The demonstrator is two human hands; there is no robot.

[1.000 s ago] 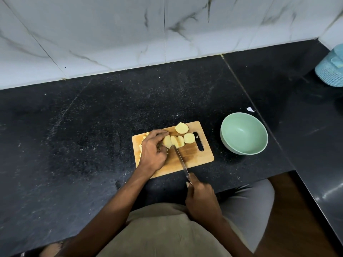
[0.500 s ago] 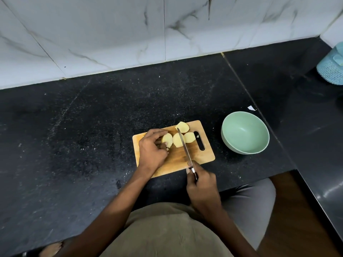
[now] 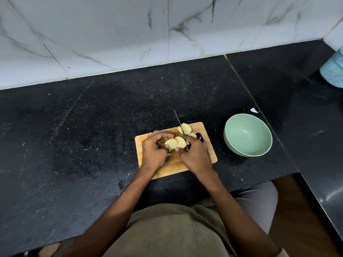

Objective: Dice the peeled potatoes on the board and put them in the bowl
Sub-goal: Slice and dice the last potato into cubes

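Mint-green bowl (image 3: 247, 135) — pale yellow potato slices (image 3: 175, 142), speckled black counter (image 3: 74, 138).

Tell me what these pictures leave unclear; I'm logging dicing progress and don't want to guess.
- Head view: potato pieces under the left hand are hidden by it.
- Knife handle: covered by the right hand.
- Where the blade touches the potato slices: too small to tell.
- Blue container: cut off by the right edge.
- Cutting board: partly covered by both hands.

A black speckled counter (image 3: 74, 127) meets a white marble-tiled wall (image 3: 111, 30); a pale blue woven container (image 3: 334, 71) stands far right.
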